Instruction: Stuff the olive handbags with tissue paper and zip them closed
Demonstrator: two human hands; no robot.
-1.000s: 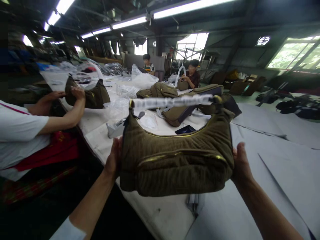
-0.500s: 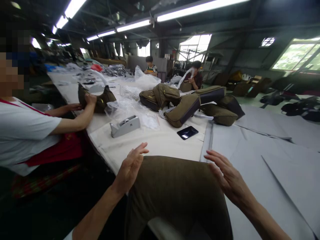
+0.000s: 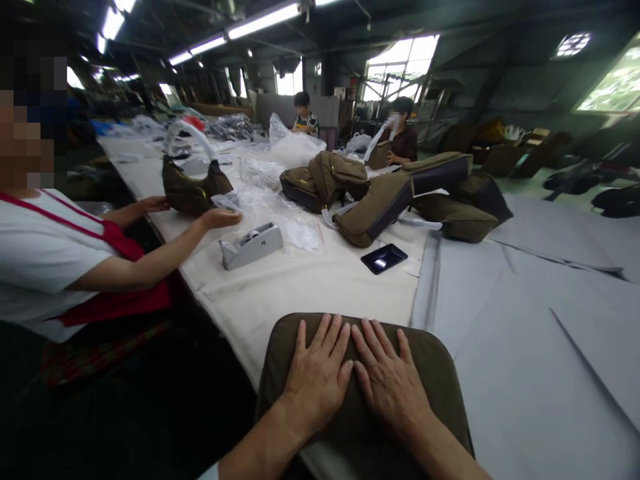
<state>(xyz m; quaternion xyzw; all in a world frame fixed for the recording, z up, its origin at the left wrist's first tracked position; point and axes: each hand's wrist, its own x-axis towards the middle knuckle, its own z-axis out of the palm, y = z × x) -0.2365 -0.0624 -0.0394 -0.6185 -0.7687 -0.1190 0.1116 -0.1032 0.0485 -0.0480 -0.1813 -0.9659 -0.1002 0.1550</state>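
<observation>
An olive-brown corduroy bag (image 3: pixel 430 373) lies flat at the near edge of the long white table (image 3: pixel 310 280). My left hand (image 3: pixel 317 377) rests palm down on it with fingers spread. My right hand (image 3: pixel 387 380) lies flat beside it, thumbs almost touching. Neither hand grips anything.
A grey tape dispenser (image 3: pixel 250 245) and a dark phone (image 3: pixel 384 258) lie ahead. A pile of olive bags (image 3: pixel 380 200) and clear plastic wrap (image 3: pixel 273 207) sit further back. A person in white and red at the left (image 3: pixel 60 267) reaches over the table near another bag (image 3: pixel 193 190). Two people sit at the far end.
I held the bag upright by its ends, then laid it flat on the table. My hands hovered apart above it and now press flat on its middle.
</observation>
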